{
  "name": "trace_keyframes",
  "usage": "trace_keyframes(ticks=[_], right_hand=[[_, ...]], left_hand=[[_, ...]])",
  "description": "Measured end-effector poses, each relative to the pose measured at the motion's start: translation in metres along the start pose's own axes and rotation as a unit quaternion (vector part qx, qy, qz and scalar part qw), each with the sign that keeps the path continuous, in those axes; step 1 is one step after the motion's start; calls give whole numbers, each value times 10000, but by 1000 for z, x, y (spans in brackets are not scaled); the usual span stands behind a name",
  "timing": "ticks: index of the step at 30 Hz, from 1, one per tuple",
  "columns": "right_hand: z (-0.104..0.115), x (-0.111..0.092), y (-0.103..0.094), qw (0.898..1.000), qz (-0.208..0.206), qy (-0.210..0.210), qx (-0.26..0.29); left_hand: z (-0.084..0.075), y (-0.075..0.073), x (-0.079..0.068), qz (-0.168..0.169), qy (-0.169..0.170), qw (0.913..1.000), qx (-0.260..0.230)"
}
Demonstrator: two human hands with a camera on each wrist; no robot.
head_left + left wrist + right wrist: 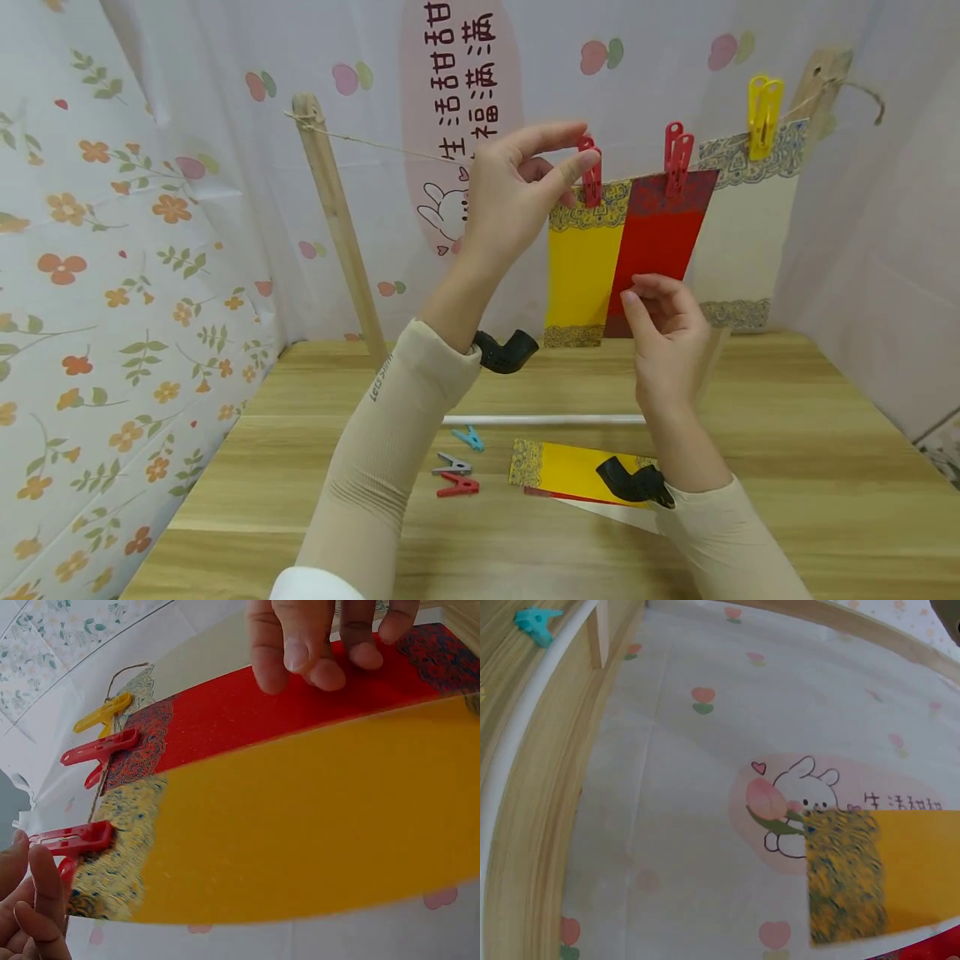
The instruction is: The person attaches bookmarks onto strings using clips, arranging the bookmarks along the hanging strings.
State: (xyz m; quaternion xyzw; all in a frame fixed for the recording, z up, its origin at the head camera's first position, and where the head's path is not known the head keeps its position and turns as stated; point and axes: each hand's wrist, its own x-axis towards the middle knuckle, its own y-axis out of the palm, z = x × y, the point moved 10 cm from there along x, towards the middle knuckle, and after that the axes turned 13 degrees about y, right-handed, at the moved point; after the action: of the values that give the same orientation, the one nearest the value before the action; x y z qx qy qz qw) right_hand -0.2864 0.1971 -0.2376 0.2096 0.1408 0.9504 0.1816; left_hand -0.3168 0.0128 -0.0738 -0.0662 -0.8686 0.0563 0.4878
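A yellow card (pixel 587 258) with patterned ends hangs from a string, fixed by a red clothespin (pixel 592 187). My left hand (pixel 517 187) is raised at that clothespin, thumb and forefinger apart around its handle ends, which are spread, not squeezed. Lower down, my right hand (pixel 671 333) is in front of a red card (pixel 660 242), fingers loosely bent with nothing between them. Another red clothespin (pixel 677 158) holds the red card, and a yellow clothespin (pixel 763 125) a white card (pixel 742 233). In the left wrist view, the right fingers (pixel 300 652) overlap the red card.
Two wooden posts (pixel 337 225) carry the string, with a white rod (pixel 555 419) across the base. On the table lie blue (pixel 470 437), grey (pixel 452 464) and red (pixel 457 485) clothespins beside stacked cards (pixel 570 471). A printed cloth (pixel 315 50) hangs behind.
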Motion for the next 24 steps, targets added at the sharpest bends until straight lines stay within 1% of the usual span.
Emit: trace_keyframes(ticks=[3,10,12,17,20,24], right_hand=[[-2,-3,-8,10000,5,-27,12],[-1,-5,-18,9990,287,-189,299],[-1,-5,-19,9986,369,-194,331],[-3,-7,-23,9987,469,-162,138],[-4,-9,-24,9985,504,-175,-81],[-7,-8,-26,9981,543,-131,-246]], left_hand=[[1,0,-2,-15,21,10000,-6],[-2,-4,-5,-33,146,9999,-31],[-4,-5,-6,-50,292,9996,8],[-11,-10,-12,-76,628,9980,49],[-10,-13,-20,-45,522,9986,31],[-5,-17,-33,-23,348,9993,101]])
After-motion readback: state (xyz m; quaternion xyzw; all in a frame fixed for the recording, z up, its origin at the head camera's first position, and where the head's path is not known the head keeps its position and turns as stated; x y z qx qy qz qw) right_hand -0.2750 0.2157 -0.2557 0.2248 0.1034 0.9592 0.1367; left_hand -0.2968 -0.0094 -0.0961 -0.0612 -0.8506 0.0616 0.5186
